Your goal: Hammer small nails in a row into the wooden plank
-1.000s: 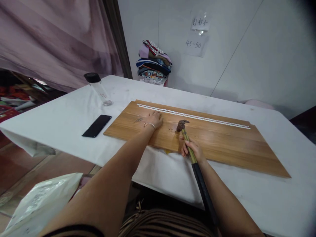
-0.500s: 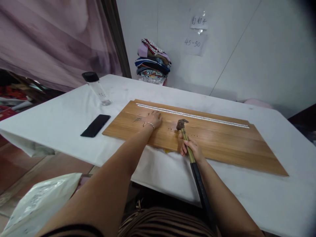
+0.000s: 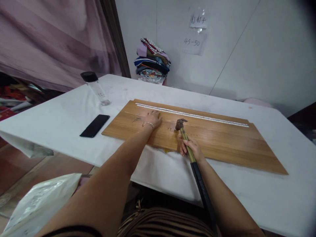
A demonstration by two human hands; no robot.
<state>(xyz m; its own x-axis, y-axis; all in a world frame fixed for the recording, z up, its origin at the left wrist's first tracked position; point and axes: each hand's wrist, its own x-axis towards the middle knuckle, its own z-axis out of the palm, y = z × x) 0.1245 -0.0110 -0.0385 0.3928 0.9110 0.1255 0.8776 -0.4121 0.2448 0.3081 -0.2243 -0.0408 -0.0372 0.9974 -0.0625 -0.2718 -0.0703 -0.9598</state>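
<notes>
My right hand (image 3: pixel 191 147) is wrapped round the wooden handle of a claw hammer (image 3: pixel 189 144), close below its rusty head. The head is over the middle of a brown wooden board (image 3: pixel 227 141); I cannot tell whether it touches. Small dark nails or holes (image 3: pixel 170 128) run in a row on the board to both sides of the head. My left hand (image 3: pixel 152 119) lies flat on the board with its fingers stretched out, a bracelet at the wrist. Left of it is a small bunch of loose nails (image 3: pixel 137 118).
Two white measuring strips (image 3: pixel 192 115) lie along the board's far edge. On the white-covered table (image 3: pixel 123 89) are a black phone (image 3: pixel 94 125) and a clear bottle with a black lid (image 3: pixel 96 88). Folded clothes (image 3: pixel 152 62) are stacked by the wall. A plastic bag (image 3: pixel 44 204) is at lower left.
Both hands and the hammer keep the same place over the board. Only the camera view has shifted very slightly.
</notes>
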